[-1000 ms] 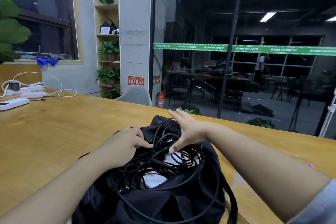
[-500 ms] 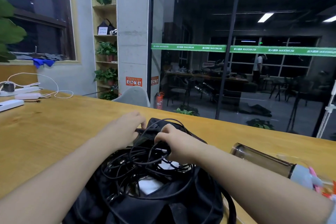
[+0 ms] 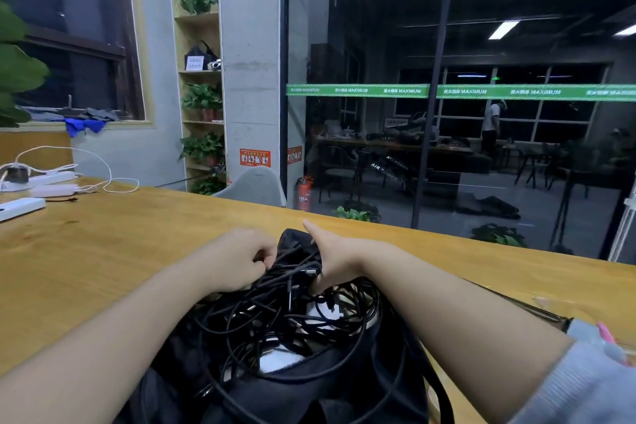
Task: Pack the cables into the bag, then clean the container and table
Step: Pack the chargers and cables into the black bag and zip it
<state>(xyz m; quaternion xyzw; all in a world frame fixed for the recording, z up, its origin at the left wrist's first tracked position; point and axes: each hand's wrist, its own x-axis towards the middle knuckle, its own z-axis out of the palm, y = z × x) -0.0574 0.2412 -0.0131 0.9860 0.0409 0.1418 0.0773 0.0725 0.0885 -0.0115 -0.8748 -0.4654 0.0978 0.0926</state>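
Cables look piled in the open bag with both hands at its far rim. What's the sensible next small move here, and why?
Probably press the loose loops down inside. The black cables heap above the opening of the black bag, and one loop hangs over its near side. The left hand grips the far rim with curled fingers, while the right hand rests on the tangle, well placed to push it in.

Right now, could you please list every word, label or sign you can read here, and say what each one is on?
"MAXIMUM": repeated along the green strip on the glass wall; the characters beside it are too blurred.
"AIR POWER": apparently, on dark gear behind the glass.
Red sign on the pillar: too small.
White card on the shelf: blurred.
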